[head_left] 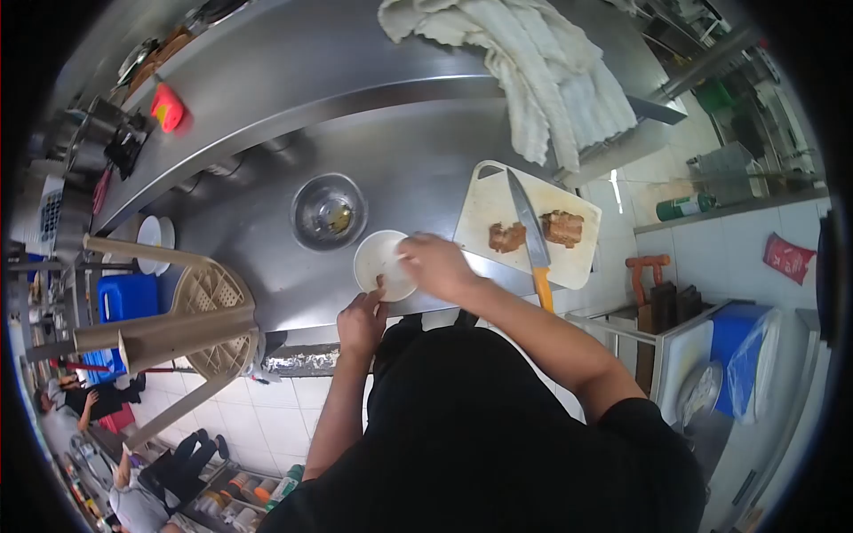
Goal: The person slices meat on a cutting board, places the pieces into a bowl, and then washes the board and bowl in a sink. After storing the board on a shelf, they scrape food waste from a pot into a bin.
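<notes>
A white bowl (369, 258) stands near the front edge of the steel counter. My left hand (360, 324) is at its near rim, fingers closed together, with a small brown piece of meat (380, 281) at the fingertips. Over the bowl's right side is my right hand (437, 268), slightly blurred, its fingers curled in; whatever they hold is hidden. To the right, a white cutting board (484, 209) bears two brown chunks of meat (562, 228). A knife with a yellow handle (542, 289) lies across the board between them.
Behind the bowl sits a metal bowl (306, 213) with a little yellowish content. An upturned beige stool (209, 315) is at the left, near white plates (155, 242). White towels (569, 98) hang over the raised shelf (329, 53). Two people are at lower left.
</notes>
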Tool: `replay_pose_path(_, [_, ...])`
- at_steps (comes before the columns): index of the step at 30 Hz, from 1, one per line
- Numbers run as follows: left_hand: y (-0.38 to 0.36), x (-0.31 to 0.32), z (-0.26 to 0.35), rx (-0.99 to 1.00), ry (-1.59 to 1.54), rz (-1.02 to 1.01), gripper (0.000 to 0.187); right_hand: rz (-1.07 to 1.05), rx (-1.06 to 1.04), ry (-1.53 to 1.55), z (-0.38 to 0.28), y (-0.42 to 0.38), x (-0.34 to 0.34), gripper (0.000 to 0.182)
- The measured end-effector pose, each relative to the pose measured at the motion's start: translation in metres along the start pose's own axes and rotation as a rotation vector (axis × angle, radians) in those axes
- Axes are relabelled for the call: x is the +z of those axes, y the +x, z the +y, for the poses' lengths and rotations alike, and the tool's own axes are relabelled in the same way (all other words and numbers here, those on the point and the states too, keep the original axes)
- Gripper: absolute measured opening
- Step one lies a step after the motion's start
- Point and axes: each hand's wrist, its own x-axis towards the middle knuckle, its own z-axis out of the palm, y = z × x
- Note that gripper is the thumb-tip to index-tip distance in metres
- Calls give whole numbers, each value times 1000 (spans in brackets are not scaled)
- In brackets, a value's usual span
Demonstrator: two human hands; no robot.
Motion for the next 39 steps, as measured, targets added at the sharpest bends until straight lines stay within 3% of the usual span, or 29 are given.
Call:
replay_pose_path(4, [23, -1, 16, 0, -8, -58, 35, 284, 289, -61, 80, -64, -58, 13])
replay_pose_path(6, [29, -25, 41, -111, 7, -153, 41, 235, 507, -136, 96, -92, -89, 25])
replay_pose_path(9, [39, -48, 79, -28, -4, -51, 49, 217, 500, -268, 112, -112, -94, 41])
replay_pose_path(10, [46, -40, 85, 72, -62, -24, 50, 108, 552, -277, 111, -109, -94, 62])
replay_pose_path(12, [69, -14, 104, 255, -74, -41, 53, 140, 503, -338, 116, -106, -81, 70])
replay_pose_path(16, [125, 54, 157, 367, -42, -323, 70, 84, 542, -369, 118, -98, -77, 86])
replay_pose_path(22, [156, 111, 176, 241, 57, -605, 70, 88, 502, -315, 134, -93, -75, 69])
replay_pose_path(28, [149, 122, 170, 246, -17, -526, 65, 118, 567, -262, 135, -92, -68, 63])
replay_pose_path(34, [142, 132, 173, 196, -124, -443, 64, 117, 481, -260, 138, -91, -72, 52])
replay_pose_path(39, [140, 133, 171, 217, -198, -389, 59, 71, 500, -245, 152, -86, -68, 54])
